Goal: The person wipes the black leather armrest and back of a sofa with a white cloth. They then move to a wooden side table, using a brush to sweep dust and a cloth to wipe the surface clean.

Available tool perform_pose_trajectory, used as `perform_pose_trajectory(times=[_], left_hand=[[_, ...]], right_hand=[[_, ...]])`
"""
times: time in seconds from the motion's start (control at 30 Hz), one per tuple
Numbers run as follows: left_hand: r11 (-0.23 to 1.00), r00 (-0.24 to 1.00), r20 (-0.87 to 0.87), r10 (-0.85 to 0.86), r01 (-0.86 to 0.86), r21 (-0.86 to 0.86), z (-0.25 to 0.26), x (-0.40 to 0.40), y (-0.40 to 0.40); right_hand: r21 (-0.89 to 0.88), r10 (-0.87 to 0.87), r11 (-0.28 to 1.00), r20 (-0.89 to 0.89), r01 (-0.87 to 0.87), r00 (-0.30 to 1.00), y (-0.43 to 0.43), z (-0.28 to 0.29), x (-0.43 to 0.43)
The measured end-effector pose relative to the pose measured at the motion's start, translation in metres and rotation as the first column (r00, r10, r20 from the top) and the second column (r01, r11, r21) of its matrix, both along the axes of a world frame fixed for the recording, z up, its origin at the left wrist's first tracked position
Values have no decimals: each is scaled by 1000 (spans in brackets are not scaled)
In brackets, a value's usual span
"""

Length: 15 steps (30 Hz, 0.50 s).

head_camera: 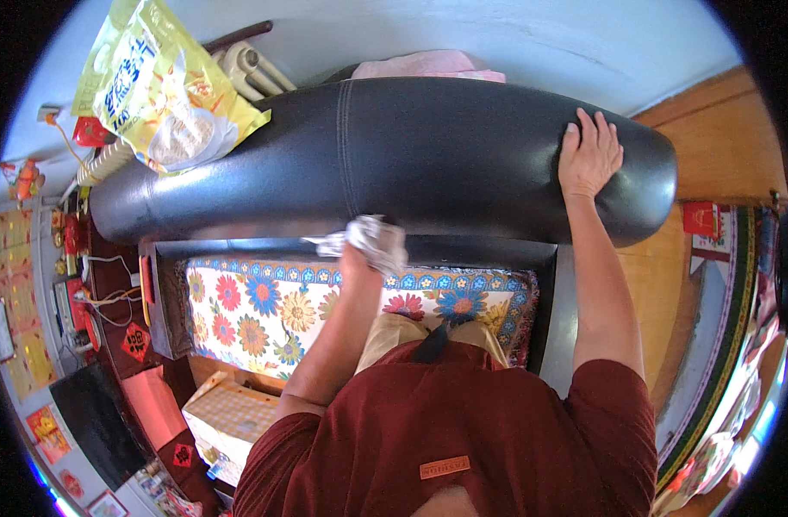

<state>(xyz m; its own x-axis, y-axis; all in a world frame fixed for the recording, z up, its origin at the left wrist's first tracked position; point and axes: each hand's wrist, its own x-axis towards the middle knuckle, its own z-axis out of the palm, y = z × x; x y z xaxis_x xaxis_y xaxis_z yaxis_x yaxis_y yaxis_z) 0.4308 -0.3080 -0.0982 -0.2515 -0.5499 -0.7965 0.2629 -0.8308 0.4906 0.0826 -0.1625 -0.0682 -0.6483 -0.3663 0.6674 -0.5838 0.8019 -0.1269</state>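
Observation:
A black leather sofa backrest point(432, 155) spans the view in front of me. My left hand point(365, 253) grips a crumpled white cloth point(379, 242) at the lower front edge of the backrest, left of centre; the cloth covers most of the fingers. Flat on the right part of the backrest lies my right hand point(589, 154), its fingers somewhat spread and holding nothing. Below the backrest, a floral seat cover point(258, 316) lies on the seat, under my knees. A yellow-green food pouch point(174, 97) rests on the left end of the backrest.
Pink fabric point(419, 66) shows behind the backrest, near the pale wall. Rolled cream material point(248, 68) stands behind it at left. A white box with a checked top point(229, 413) is at lower left. Cables point(112, 298) run along the dark red furniture at left. Wooden panelling point(723, 142) adjoins the right end.

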Motion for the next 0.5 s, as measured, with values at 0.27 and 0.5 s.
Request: perform_pose_trajectory(times=[0.27, 0.5], left_hand=[[960, 887, -392, -243, 163, -225, 103, -69, 31], [-247, 690, 700, -183, 657, -712, 82, -109, 1]], right_hand=[[-726, 563, 686, 494, -41, 663, 38, 57, 7], [-817, 650, 575, 479, 29, 590, 48, 41, 122]])
